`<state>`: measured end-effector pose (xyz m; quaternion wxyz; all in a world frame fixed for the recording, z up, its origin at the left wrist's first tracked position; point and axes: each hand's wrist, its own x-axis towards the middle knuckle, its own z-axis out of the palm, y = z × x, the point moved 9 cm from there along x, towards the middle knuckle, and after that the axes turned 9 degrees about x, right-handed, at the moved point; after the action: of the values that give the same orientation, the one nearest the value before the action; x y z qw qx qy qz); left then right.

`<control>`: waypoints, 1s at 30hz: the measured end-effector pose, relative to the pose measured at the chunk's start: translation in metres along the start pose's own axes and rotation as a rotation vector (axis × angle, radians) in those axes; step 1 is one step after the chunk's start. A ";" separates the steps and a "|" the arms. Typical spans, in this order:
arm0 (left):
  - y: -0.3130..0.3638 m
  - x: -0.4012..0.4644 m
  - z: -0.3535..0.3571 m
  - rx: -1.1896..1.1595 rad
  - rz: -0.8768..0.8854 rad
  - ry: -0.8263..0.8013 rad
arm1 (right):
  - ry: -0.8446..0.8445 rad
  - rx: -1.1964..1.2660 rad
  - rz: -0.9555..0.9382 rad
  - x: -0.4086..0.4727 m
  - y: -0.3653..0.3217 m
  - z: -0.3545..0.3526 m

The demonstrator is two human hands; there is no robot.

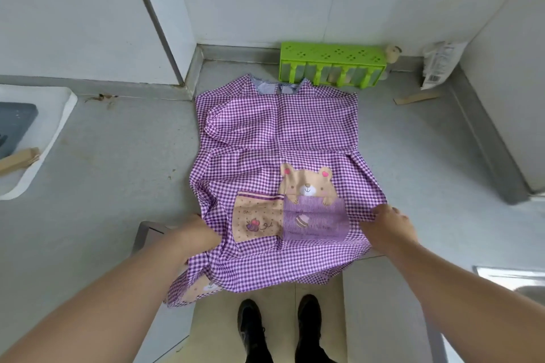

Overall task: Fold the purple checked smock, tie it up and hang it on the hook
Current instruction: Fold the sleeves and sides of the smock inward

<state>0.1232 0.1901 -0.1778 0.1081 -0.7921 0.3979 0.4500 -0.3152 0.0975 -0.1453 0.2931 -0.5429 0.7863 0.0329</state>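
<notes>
The purple checked smock (265,132) lies spread on the grey counter (118,162), collar away from me, bear patch and pockets facing up. Its sleeves are tucked in along both sides and the hem hangs over the counter's front edge. My left hand (197,233) grips the cloth at the lower left side, its fingers hidden under the fabric. My right hand (389,224) holds the lower right edge with curled fingers. No hook is in view.
A green plastic rack (333,56) stands against the wall behind the collar, with a small beige figure (393,53) and a white packet (439,68) to its right. A white tray (44,141) sits at the left. My shoes (280,327) show on the floor below.
</notes>
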 end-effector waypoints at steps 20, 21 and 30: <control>-0.001 -0.039 0.015 -0.251 -0.143 0.030 | -0.316 0.698 0.506 -0.002 0.083 0.043; -0.002 -0.043 0.015 -0.271 -0.141 0.038 | -0.335 0.670 0.482 -0.005 0.079 0.043; -0.010 -0.057 -0.004 -0.331 -0.140 0.006 | -0.266 0.855 0.260 0.005 0.052 0.004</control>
<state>0.1172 0.2244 -0.1320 0.0062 -0.8263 0.2627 0.4983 -0.3604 0.1163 -0.1647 0.5824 -0.2616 0.7463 -0.1882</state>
